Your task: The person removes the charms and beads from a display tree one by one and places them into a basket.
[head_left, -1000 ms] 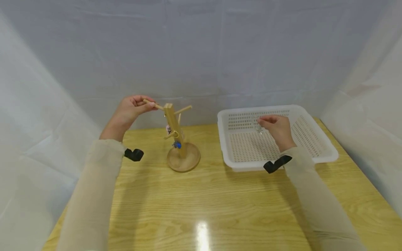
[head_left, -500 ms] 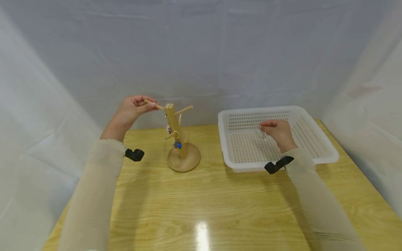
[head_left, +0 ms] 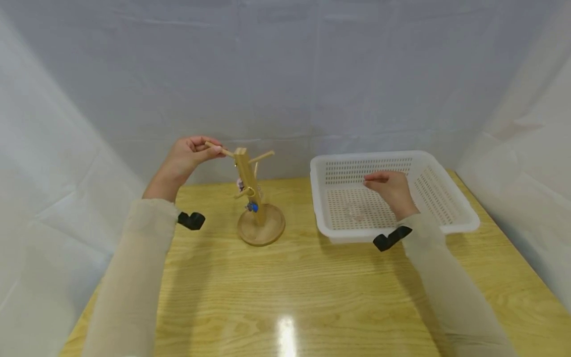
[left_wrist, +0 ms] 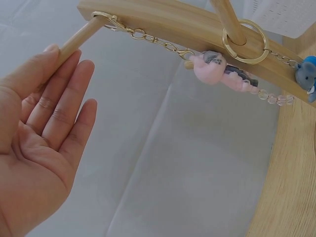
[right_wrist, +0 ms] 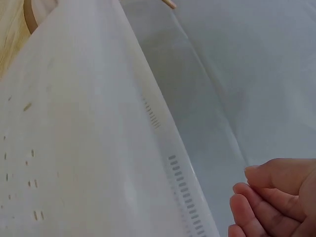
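Observation:
My left hand [head_left: 183, 158] pinches an upper peg [left_wrist: 76, 44] of the wooden stand [head_left: 245, 171] between thumb and fingers. From that peg hangs a keychain with a pink figure [left_wrist: 210, 68] and clear beads. A gold ring [left_wrist: 246, 42] is around another peg and carries a grey and blue animal charm [left_wrist: 306, 74]. Over the white plastic basket [head_left: 327, 233] my right hand [head_left: 388, 188] hovers with thumb and fingertips close together, holding nothing. A faint clear item [head_left: 357, 213] lies on the basket floor, too indistinct to name.
The stand's round base [head_left: 263, 238] rests on the wooden table [head_left: 285, 287], left of the basket. A pale sheet [head_left: 285, 89] hangs behind the table. Black wrist cameras [head_left: 191, 220] sit on both sleeves.
My right hand has let go of a clear dangling item, which now lies in the basket. It first dipped slightly, then shifted a little left. My left hand has stayed on the peg.

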### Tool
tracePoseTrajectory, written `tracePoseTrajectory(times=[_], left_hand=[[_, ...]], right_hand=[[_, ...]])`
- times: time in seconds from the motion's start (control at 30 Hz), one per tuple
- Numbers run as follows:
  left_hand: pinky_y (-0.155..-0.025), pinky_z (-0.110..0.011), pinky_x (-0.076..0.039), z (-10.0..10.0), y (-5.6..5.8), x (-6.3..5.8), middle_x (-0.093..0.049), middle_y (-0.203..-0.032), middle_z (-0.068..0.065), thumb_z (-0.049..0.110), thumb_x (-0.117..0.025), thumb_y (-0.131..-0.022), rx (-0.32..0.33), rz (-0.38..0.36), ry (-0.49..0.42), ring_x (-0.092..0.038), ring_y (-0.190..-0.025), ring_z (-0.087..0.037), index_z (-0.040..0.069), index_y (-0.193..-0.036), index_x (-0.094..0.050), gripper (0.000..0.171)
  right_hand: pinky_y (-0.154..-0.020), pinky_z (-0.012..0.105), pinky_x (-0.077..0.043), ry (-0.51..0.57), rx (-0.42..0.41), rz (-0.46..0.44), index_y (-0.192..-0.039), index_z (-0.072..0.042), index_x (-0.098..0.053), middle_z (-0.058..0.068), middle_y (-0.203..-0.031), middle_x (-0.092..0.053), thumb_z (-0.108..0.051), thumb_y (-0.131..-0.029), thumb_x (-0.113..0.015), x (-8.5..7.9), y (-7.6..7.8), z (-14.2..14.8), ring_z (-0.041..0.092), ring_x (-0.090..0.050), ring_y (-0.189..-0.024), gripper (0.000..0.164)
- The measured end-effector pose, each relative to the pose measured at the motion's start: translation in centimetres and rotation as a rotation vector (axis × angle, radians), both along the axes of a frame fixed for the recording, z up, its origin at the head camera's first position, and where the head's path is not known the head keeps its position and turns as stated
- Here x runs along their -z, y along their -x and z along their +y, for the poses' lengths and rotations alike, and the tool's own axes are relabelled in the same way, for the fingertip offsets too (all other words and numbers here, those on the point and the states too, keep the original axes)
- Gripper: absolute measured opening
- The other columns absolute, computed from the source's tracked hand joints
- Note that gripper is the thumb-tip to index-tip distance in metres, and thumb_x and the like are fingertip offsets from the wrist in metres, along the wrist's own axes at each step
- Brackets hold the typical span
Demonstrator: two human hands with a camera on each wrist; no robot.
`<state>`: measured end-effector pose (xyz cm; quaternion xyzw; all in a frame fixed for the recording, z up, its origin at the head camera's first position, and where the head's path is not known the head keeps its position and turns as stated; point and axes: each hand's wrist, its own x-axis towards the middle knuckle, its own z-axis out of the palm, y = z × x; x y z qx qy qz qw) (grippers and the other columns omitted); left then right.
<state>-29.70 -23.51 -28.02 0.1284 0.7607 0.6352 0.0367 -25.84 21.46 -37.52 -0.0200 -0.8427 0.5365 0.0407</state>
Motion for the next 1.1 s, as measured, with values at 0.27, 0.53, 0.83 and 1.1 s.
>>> tracePoseTrajectory(times=[0.27,0.53,0.83,1.1], left_hand=[[-0.096,-0.023,-0.046,-0.1,0.1,0.2,-0.072,-0.087,0.004,0.019,-0.068,-0.087,0.009,0.012,-0.031,-0.066,-0.091,-0.01,0.01,-0.097,-0.069,0.014],[-0.092,-0.021,-0.048,-0.1,0.0,0.2,-0.072,-0.089,0.004,0.019,-0.067,-0.088,0.006,0.004,-0.035,-0.066,-0.091,-0.011,0.008,-0.099,-0.069,0.016],[-0.089,-0.019,-0.049,-0.1,0.0,0.2,-0.072,-0.088,0.004,0.016,-0.065,-0.088,0.016,0.015,-0.057,-0.066,-0.09,-0.01,0.009,-0.096,-0.069,0.01],[-0.092,-0.021,-0.048,-0.2,0.2,0.3,-0.072,-0.091,0.003,0.02,-0.067,-0.087,0.012,0.01,-0.051,-0.066,-0.091,-0.011,0.008,-0.098,-0.068,0.016]], right_hand=[[-0.091,0.042,-0.048,-0.007,-0.047,0.043,-0.111,0.0,-0.067,0.017,-0.11,-0.065,-0.018,-0.089,-0.067,-0.9,-0.3,-1.8,0.026,-0.059,-0.1,0.029],[-0.088,0.036,-0.05,0.05,-0.11,0.052,-0.11,-0.004,-0.068,0.011,-0.107,-0.068,-0.02,-0.088,-0.069,-1.4,-1.0,-3.6,0.016,-0.062,-0.094,0.028],[-0.088,0.036,-0.05,0.082,-0.201,0.071,-0.109,-0.005,-0.068,0.011,-0.108,-0.068,-0.023,-0.087,-0.07,-2.1,-1.8,-6.0,0.018,-0.062,-0.095,0.029],[-0.077,0.027,-0.052,0.07,-0.28,0.15,-0.104,-0.001,-0.07,0.01,-0.101,-0.07,-0.016,-0.086,-0.071,-2.5,-2.6,-8.7,0.012,-0.064,-0.084,0.023]])
